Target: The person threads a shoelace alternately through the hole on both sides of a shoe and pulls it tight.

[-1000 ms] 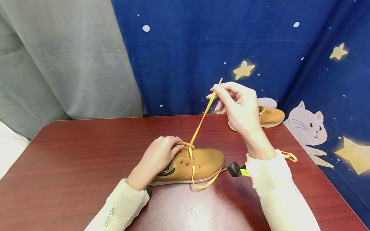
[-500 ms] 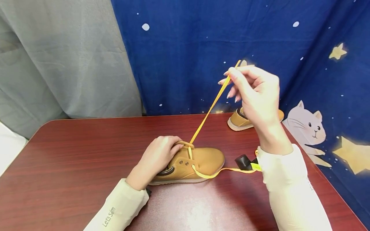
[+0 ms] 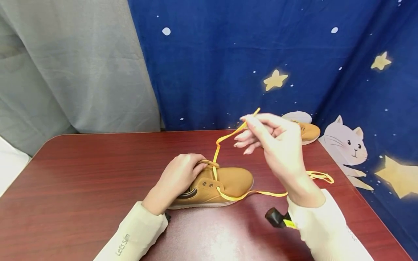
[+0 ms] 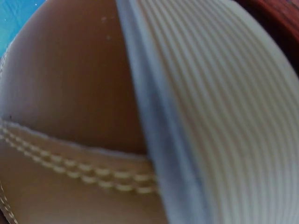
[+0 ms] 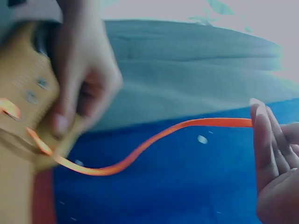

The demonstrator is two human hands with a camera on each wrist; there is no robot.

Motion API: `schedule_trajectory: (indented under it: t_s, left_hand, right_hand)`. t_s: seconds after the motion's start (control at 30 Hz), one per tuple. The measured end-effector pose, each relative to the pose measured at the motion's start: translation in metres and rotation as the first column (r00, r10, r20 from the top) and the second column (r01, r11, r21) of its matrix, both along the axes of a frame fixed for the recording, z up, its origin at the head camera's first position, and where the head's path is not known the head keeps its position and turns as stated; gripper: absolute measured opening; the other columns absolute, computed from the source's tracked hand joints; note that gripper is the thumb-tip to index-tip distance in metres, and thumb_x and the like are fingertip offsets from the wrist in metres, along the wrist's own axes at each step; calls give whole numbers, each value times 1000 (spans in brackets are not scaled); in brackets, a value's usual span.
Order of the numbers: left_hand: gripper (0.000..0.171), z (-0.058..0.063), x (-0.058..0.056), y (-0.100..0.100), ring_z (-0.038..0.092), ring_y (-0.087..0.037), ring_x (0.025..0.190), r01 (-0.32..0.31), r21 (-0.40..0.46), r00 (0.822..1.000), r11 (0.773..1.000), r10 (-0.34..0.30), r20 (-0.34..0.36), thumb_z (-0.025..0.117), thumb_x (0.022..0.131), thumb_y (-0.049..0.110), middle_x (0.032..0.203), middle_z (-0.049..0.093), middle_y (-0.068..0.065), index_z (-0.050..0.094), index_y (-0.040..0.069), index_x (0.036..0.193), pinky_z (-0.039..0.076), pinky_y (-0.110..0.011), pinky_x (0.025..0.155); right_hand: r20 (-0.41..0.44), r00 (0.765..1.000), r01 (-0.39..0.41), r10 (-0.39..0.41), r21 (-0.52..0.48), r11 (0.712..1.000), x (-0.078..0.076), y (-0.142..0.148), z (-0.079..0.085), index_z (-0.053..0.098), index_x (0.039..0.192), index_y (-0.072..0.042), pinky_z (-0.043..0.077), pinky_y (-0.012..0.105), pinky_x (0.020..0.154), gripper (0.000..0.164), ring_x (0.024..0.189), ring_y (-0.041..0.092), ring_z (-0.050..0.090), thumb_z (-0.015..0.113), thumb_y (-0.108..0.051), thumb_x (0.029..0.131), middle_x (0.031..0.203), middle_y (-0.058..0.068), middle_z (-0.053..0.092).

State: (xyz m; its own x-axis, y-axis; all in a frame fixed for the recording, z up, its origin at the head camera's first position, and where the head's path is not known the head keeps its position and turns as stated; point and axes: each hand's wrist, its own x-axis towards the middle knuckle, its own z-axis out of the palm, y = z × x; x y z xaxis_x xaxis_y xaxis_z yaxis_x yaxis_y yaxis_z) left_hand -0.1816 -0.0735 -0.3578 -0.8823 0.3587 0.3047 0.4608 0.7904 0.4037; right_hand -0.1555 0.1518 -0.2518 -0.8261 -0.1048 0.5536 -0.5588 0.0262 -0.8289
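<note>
A tan leather shoe (image 3: 236, 181) lies on the table with its toe to the right. My left hand (image 3: 179, 177) rests over the shoe's opening and grips the raised tongue area between thumb and fingers, as the right wrist view shows. A yellow shoelace (image 3: 229, 136) rises from the front of the lacing and bends slackly. Near its tip, my right hand (image 3: 281, 141) pinches it between thumb and index finger, the other fingers spread. The lace's other part runs from a near-side eyelet across the table. Up close, the left wrist view shows the shoe's leather (image 4: 74, 84) and ribbed sole (image 4: 233, 93).
A second tan shoe (image 3: 310, 132) stands at the table's back right, partly behind my right hand. A looped bundle of yellow lace (image 3: 321, 176) lies near the right edge. The blue curtain (image 3: 212, 65) hangs close behind the reddish-brown table (image 3: 98, 174).
My right hand first rose up and right with the lace taut, then came down, and the lace went slack. The near-side lace now stretches further right. My left hand has stayed put.
</note>
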Motion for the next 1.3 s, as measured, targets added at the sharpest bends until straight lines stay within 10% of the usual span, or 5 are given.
schedule_trajectory:
  t_s: [0.33,0.57,0.8,1.03,1.3]
  left_hand:
    - [8,3,1,0,65,-14,79,-8,2,1000,1000,8,23,72,94,22,93,75,4,75,19,101,54,-37,77]
    - [33,7,1,-4,69,-20,100,42,17,999,999,-43,31,71,92,14,112,71,-4,66,11,124,56,-40,93]
    - [40,9,9,-7,65,-25,112,37,-56,999,998,-38,-24,71,91,15,120,68,-8,63,5,130,53,-41,99]
    - [16,21,21,-4,55,-19,76,-171,57,984,984,173,-45,76,88,23,79,60,-2,66,13,93,46,-32,66]
    - [21,21,24,2,47,-8,58,56,-34,991,998,-51,120,64,96,21,62,55,9,70,19,76,42,-26,59]
  right_hand:
    - [125,964,-234,235,-22,972,8,-1,-52,68,106,8,61,44,74,16,88,25,78,56,0,101,98,7,80]
    - [208,788,-569,580,-116,814,4,3,-77,69,118,-5,62,41,81,42,100,22,76,29,-16,111,110,5,78]
    - [399,781,-464,481,-145,874,0,2,-91,64,117,9,62,38,78,23,92,21,77,58,-3,99,100,6,79]
    - [609,648,-464,458,-162,871,-5,1,-96,43,145,11,60,33,85,54,101,19,76,62,-8,98,116,12,75]
    - [649,626,-439,433,-165,883,-6,1,-105,56,127,15,60,32,86,36,101,17,75,60,-8,100,105,4,78]
